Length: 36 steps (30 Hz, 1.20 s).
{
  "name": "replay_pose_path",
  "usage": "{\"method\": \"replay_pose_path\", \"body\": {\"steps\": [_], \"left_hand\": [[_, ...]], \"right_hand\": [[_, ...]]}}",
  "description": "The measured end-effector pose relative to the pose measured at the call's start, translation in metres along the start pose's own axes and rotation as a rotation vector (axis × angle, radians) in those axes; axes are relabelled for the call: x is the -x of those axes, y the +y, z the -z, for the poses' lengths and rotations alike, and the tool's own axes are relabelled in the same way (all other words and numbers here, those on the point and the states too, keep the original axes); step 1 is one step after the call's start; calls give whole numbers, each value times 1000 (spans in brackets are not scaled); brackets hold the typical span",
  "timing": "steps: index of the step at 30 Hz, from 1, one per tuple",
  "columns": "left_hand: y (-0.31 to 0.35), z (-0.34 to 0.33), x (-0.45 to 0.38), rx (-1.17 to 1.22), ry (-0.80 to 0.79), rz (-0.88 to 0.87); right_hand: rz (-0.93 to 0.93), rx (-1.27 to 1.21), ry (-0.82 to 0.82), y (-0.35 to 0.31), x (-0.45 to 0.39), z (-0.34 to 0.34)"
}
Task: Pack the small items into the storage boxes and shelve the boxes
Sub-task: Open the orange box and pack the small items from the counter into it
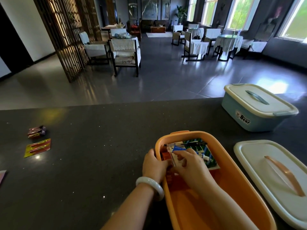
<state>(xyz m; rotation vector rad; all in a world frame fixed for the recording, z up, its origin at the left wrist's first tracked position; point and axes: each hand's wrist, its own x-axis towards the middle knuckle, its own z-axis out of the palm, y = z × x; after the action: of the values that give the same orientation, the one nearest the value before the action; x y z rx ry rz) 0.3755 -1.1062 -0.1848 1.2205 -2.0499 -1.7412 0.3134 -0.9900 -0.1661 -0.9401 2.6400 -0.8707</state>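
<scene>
An open orange storage box [235, 183] stands on the dark counter right in front of me. Inside lie a black pen [191, 144], a green striped packet [205, 152] and other small packets. My left hand [153, 165] grips the box's left rim, its fingers curled over the edge. My right hand [188, 163] is inside the box, pinching a clear blister pack with a blue card [177, 151]. The box's white lid with an orange handle [275, 176] lies to the right. A blue box [255, 112] with its lid on stands at the far right.
On the counter's left lie a dark red snack packet [36, 131] and a yellow-and-red card pack [37, 147]. A pink item's corner [2, 175] shows at the left edge. The counter's far edge [116, 103] drops to a tiled room with chairs and tables.
</scene>
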Motion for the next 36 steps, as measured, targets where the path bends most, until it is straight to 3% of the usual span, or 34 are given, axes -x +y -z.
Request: {"method": "replay_pose_path", "body": {"steps": [7,12,18,36], "left_hand": [[1,1,3,-18,-12,-38],[4,2,5,67,-32,-24],[3,-2,5,81,-3,-38],[2,-1,8,104,-4,-33]], "right_hand": [[-45,-72,34,11,-2,20],[-46,95,114,37,-10,42],[9,259,36,65,-27,61],[123,185,89,78,-54,56]]}}
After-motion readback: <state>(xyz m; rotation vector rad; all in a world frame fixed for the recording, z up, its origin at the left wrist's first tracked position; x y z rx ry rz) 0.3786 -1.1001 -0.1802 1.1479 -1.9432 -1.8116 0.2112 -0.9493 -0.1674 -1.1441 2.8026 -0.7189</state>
